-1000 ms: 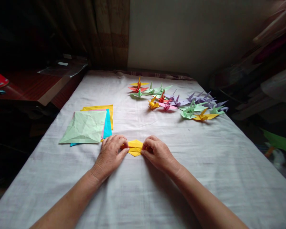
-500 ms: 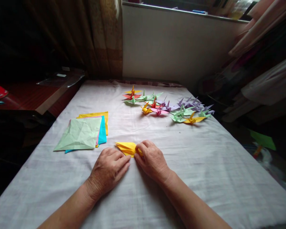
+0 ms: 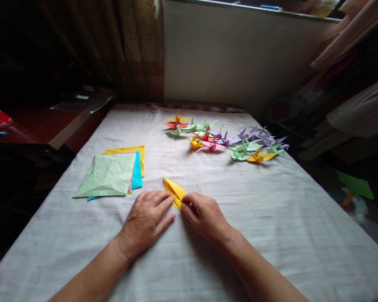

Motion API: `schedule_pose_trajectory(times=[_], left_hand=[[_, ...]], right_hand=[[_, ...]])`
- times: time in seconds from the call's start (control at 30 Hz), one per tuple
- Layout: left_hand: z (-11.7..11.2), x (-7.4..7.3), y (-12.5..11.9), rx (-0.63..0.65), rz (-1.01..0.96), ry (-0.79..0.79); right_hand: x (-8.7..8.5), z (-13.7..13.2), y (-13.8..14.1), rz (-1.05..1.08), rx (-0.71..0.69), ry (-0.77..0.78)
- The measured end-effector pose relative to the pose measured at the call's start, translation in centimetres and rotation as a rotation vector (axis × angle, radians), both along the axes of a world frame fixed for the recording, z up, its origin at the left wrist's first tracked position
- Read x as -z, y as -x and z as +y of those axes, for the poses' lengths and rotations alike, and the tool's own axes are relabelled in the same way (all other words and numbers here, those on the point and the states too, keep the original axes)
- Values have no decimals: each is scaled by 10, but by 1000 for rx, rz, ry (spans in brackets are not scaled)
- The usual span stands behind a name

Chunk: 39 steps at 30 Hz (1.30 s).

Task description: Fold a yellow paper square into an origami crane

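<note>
A folded yellow paper piece [image 3: 174, 192], a narrow diamond shape, lies on the white cloth [image 3: 271, 218] in front of me, pointing away to the left. My right hand [image 3: 203, 216] pinches its near end between thumb and fingers. My left hand [image 3: 146, 220] rests flat on the cloth beside it, fingers stretched out and their tips touching the paper's left edge.
A stack of flat paper sheets [image 3: 113, 175], creased green on top of blue, pink and yellow, lies to the left. Several finished paper cranes [image 3: 227, 140] in mixed colours stand at the far right. A dark wooden side table [image 3: 40, 121] borders the left edge.
The yellow piece has been turned from lying sideways to pointing away. My left hand let go of it and now lies flat; my right hand keeps its pinch.
</note>
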<state>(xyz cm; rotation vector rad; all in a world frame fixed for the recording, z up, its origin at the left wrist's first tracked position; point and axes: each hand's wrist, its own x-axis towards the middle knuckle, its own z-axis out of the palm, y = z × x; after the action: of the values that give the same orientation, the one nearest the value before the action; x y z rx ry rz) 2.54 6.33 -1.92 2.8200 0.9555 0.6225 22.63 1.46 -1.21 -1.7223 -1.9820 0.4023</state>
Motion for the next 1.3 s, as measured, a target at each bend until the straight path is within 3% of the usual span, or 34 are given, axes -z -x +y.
schedule_pose_trajectory(times=[0.2, 0.83, 1.17, 1.3], left_hand=[[0, 1, 0, 2, 18, -7], [-7, 0, -4, -17, 7, 7], [-7, -7, -4, 16, -10, 34], [-8, -7, -5, 37, 0, 12]], right_hand=[[6, 11, -6, -15, 14, -190], [11, 8, -9, 71, -26, -72], [2, 9, -11, -237, -151, -287], [2, 7, -7, -268, -173, -314]])
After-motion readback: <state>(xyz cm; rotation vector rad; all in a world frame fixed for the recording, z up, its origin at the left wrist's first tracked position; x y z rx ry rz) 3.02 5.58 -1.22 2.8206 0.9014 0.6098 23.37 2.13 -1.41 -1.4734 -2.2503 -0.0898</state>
